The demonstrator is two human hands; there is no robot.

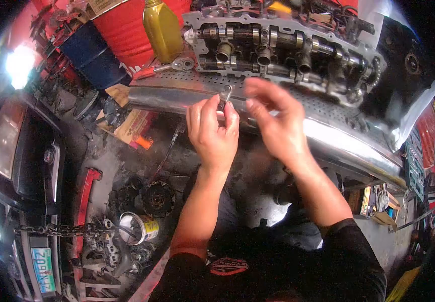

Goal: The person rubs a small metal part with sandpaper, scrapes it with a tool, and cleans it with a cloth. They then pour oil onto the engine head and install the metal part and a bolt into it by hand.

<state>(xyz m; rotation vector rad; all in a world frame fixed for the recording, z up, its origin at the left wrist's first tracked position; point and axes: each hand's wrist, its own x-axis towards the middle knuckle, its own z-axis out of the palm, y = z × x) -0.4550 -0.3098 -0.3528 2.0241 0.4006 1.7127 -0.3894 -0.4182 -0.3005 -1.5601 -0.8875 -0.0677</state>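
Between the thumb and fingers of my left hand [213, 123] is a small shiny metal part [226, 92], held upright over the front edge of the bench. My right hand [277, 117] is just to the right of it, raised and slightly blurred, with its fingers apart and nothing visible in them. Behind both hands a large engine cylinder head [288, 53] rests on the perforated metal bench top [177, 80], its shafts and round tubes facing me. Neither hand touches it.
A bottle of yellowish oil [162, 32] and a ratchet with a red handle [181, 64] are at the bench's left end. A dark car [31, 151] stands at the left. On the floor are a white bucket [148, 229] and engine parts. A tool case [414, 163] is at the right.
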